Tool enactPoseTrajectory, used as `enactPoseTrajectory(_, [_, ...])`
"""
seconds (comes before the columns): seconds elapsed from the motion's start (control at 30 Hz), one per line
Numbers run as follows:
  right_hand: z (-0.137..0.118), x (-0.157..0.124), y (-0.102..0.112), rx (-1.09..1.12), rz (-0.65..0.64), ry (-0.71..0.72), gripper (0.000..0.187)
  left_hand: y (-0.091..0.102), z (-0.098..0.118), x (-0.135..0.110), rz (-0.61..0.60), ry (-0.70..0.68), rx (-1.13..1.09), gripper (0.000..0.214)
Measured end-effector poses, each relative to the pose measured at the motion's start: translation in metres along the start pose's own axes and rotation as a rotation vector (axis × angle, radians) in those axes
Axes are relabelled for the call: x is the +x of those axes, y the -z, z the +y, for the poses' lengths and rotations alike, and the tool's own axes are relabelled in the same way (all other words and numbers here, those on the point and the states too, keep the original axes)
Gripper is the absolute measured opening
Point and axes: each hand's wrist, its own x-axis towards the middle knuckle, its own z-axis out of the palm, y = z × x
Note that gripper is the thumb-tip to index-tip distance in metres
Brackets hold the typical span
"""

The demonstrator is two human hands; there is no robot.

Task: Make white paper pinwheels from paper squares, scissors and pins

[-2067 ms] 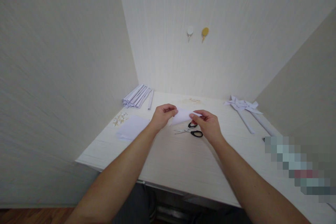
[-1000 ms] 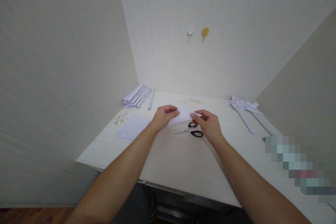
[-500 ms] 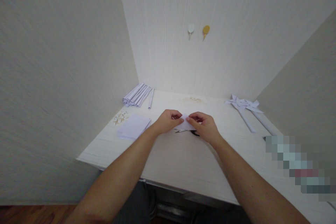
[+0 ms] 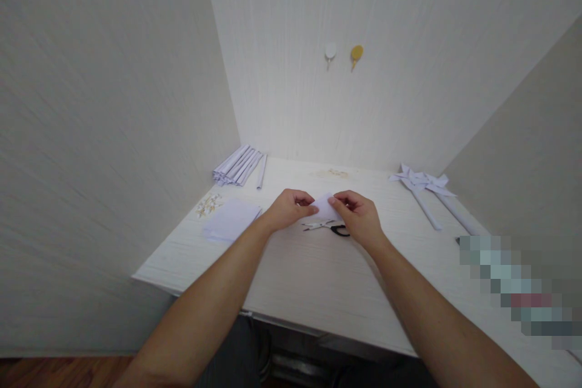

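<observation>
A small folded white paper (image 4: 325, 207) is held between both hands just above the white table (image 4: 318, 279). My left hand (image 4: 290, 210) pinches its left edge with fingers curled. My right hand (image 4: 359, 216) pinches its right edge, thumb and forefinger pressed together. Black-handled scissors (image 4: 328, 227) lie on the table directly beneath the paper, partly hidden by my right hand.
A bundle of rolled paper sticks (image 4: 237, 165) lies at the back left, a stack of white sheets (image 4: 231, 219) and small pale scraps (image 4: 207, 205) at the left. Paper pinwheels on sticks (image 4: 424, 185) lie at the back right. Walls enclose three sides.
My hands have come closer together and dropped lower toward the table, and the paper between them looks smaller, folded over. The scissors are now more covered.
</observation>
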Motion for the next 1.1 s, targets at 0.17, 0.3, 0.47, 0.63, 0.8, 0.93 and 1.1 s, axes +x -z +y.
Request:
enactPoseTrajectory(0.17, [-0.0029,0.0013,0.0012,-0.003,0.064,0.036,0.027,0.0010,-0.0022,0.0015,0.021,-0.019,0.016,0.021])
enactPoseTrajectory(0.3, [-0.0037,0.0012,0.0017,-0.003,0.101,0.048,0.026,0.0013,-0.0037,0.0024,0.068,-0.002,0.002,0.024])
enactPoseTrajectory(0.47, [-0.0049,0.0010,0.0027,-0.021,0.150,0.069,0.025,0.0019,-0.0026,0.0020,0.156,0.002,-0.024,0.024])
enactPoseTrajectory(0.63, [-0.0037,0.0019,0.0039,-0.013,0.202,0.084,0.025,0.0036,-0.0017,0.0025,0.232,0.007,-0.078,0.027])
enactPoseTrajectory(0.8, [-0.0039,0.0030,0.0045,-0.009,0.227,0.080,0.024,0.0035,0.0014,0.0034,0.302,0.031,-0.219,0.031])
enactPoseTrajectory(0.93, [-0.0043,0.0040,0.0044,0.011,0.240,0.063,0.024,0.0038,0.0020,0.0043,0.318,0.023,-0.294,0.034])
enactPoseTrajectory(1.1, [-0.0030,0.0039,0.0042,0.027,0.240,0.039,0.025,0.0042,-0.0001,0.0054,0.339,-0.009,-0.326,0.032])
